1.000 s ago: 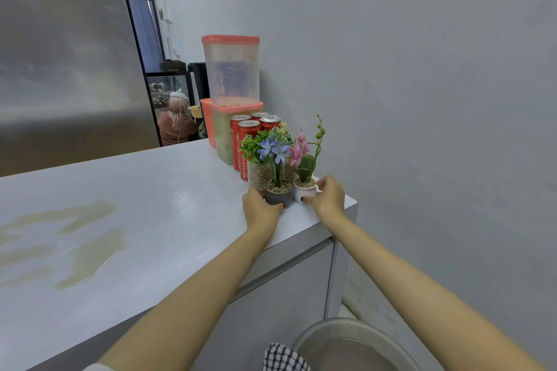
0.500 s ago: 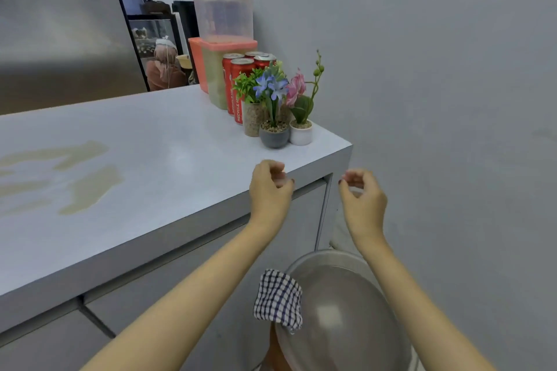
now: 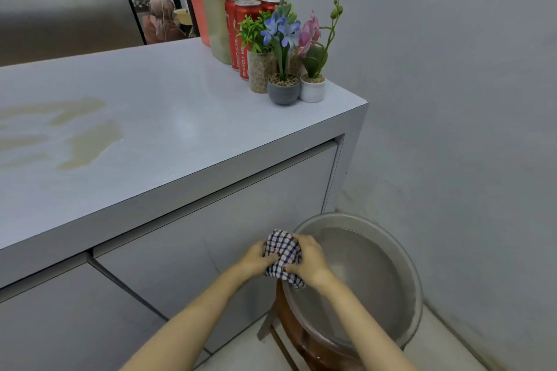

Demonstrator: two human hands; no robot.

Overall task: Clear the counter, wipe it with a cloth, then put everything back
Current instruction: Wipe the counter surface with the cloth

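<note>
A blue-and-white checked cloth (image 3: pixel 284 255) hangs over the left rim of a metal basin (image 3: pixel 404 253) below the counter. My left hand (image 3: pixel 256 259) and my right hand (image 3: pixel 307 259) both grip the cloth. The white counter (image 3: pixel 168 129) bears brownish wet stains (image 3: pixel 81 141) at its left. At its far right corner stand three small flower pots: a grey pot (image 3: pixel 283 92), a white pot (image 3: pixel 312 88) and a pebble-filled glass vase (image 3: pixel 259 71). Behind them are red cans (image 3: pixel 245 36) and stacked orange-lidded containers (image 3: pixel 223 0).
The basin holds water and rests on a brown wooden stool (image 3: pixel 304 340) in the corner by the grey wall. Grey cabinet drawers (image 3: pixel 180 253) run under the counter. A person sits beyond a doorway (image 3: pixel 159 18) at the back.
Both hands left the flower pots, dropped below the counter edge and took hold of the checked cloth on the basin rim. My view tilted downward.
</note>
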